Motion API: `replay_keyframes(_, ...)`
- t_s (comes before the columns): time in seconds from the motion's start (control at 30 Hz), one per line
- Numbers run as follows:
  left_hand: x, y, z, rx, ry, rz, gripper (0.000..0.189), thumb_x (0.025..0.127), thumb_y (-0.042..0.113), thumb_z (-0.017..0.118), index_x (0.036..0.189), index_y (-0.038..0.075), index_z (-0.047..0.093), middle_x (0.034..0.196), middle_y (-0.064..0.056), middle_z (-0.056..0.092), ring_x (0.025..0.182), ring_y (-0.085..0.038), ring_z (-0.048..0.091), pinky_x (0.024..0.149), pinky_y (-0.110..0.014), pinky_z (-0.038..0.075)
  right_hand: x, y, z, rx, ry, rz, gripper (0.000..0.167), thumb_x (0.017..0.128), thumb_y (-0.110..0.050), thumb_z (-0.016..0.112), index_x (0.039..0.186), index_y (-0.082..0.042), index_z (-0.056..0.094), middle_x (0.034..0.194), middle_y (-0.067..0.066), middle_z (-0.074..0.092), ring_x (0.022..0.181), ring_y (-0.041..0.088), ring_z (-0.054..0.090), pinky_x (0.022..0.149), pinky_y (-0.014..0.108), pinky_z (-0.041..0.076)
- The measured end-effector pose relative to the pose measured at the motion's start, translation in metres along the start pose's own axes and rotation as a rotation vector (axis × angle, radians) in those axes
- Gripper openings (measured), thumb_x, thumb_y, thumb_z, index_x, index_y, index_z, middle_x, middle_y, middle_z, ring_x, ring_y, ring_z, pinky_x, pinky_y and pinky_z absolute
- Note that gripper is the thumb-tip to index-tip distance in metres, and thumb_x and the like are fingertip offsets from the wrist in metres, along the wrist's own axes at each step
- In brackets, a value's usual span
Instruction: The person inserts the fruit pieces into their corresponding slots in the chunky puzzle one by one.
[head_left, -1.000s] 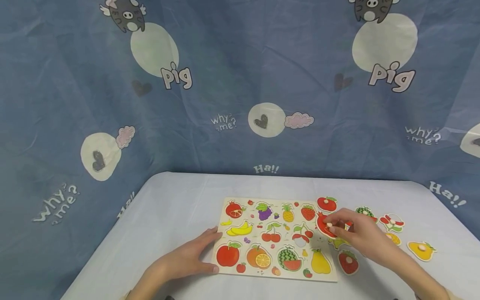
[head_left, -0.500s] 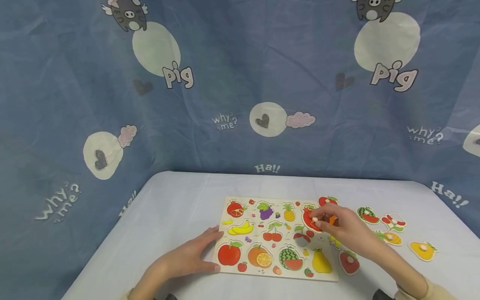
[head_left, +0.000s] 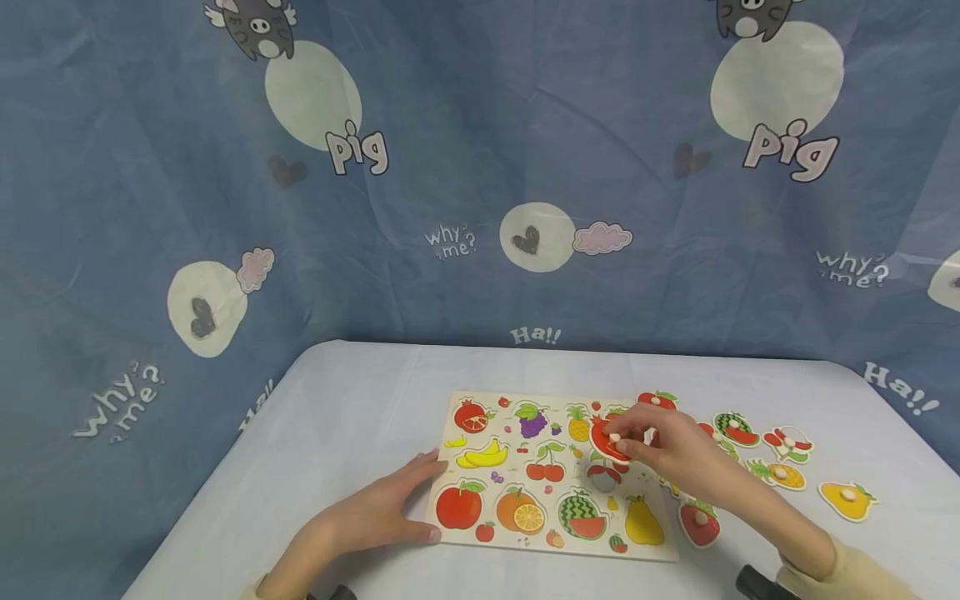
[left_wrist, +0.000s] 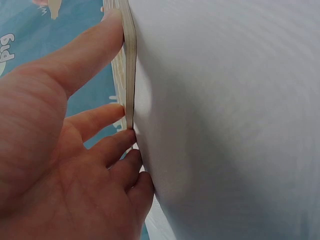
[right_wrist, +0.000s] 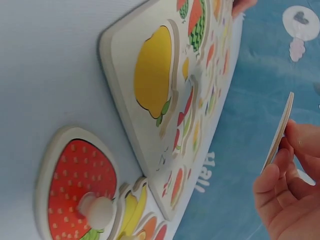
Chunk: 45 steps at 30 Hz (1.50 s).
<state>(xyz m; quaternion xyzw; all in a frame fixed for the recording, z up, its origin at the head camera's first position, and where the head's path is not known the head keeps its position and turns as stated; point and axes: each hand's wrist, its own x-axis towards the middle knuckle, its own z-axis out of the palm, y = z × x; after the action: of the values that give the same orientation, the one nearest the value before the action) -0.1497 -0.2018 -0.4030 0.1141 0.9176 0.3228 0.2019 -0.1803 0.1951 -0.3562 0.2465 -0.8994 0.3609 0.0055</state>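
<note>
My right hand [head_left: 686, 450] pinches a pomegranate puzzle piece [head_left: 604, 443] by its small white knob. The piece is tilted over the upper right part of the fruit puzzle board [head_left: 640, 483]. In the right wrist view that piece [right_wrist: 280, 132] shows edge-on at the fingertips, raised over the board. At the board's left side lies my left hand [head_left: 378, 512], thumb and fingers spread and touching its edge. The left wrist view shows the fingers [left_wrist: 107, 117] extended against the board's wooden edge [left_wrist: 130, 70].
Loose knobbed pieces lie right of the board: a strawberry [head_left: 699, 525], a pear [head_left: 847, 501], a pineapple [head_left: 783, 477], a watermelon [head_left: 736, 429], cherries [head_left: 789, 444] and an apple [head_left: 657, 400]. A blue printed curtain [head_left: 450, 308] hangs behind the white table [head_left: 375, 400].
My right hand has moved left with the pomegranate piece, from the board's right edge to above its upper right part. My left hand has stayed at the board's left edge.
</note>
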Motion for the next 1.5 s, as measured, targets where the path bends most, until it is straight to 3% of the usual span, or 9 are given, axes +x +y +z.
replay_keyframes(0.67, -0.001, 0.0, 0.0, -0.005, -0.006, 0.012, 0.086, 0.074, 0.04, 0.084, 0.148, 0.021, 0.045, 0.158, -0.007, 0.031, 0.144, -0.032, 0.027, 0.108, -0.063, 0.03, 0.032, -0.001, 0.01, 0.002, -0.065, -0.061, 0.021, 0.089, -0.005, 0.071, 0.104, -0.02, 0.073, 0.094, -0.011, 0.066, 0.08, 0.013, 0.057, 0.067, 0.027, 0.052)
replay_keyframes(0.97, 0.001, -0.001, -0.001, 0.001, -0.007, -0.005, 0.086, 0.074, 0.04, 0.084, 0.148, 0.022, 0.045, 0.158, -0.007, 0.031, 0.144, -0.032, 0.026, 0.109, -0.063, 0.028, 0.045, -0.002, 0.013, 0.019, -0.143, -0.076, 0.017, 0.091, -0.013, 0.072, 0.107, -0.018, 0.073, 0.093, -0.011, 0.066, 0.082, 0.014, 0.057, 0.069, 0.027, 0.052)
replay_keyframes(1.2, 0.001, -0.002, -0.001, 0.007, 0.0, 0.006, 0.086, 0.074, 0.039, 0.084, 0.148, 0.022, 0.045, 0.158, -0.007, 0.031, 0.144, -0.032, 0.026, 0.109, -0.063, 0.029, 0.057, -0.005, 0.016, 0.019, -0.179, -0.114, 0.02, 0.09, -0.008, 0.071, 0.108, -0.017, 0.074, 0.094, -0.012, 0.067, 0.082, 0.013, 0.058, 0.073, 0.028, 0.052)
replay_keyframes(1.5, 0.0, -0.001, -0.002, -0.012, -0.009, 0.019, 0.086, 0.075, 0.04, 0.084, 0.148, 0.021, 0.044, 0.159, -0.007, 0.03, 0.145, -0.032, 0.025, 0.11, -0.063, 0.027, 0.068, -0.006, 0.032, 0.077, -0.191, -0.093, 0.021, 0.09, -0.005, 0.07, 0.108, -0.015, 0.074, 0.095, -0.01, 0.068, 0.084, 0.016, 0.058, 0.07, 0.028, 0.054)
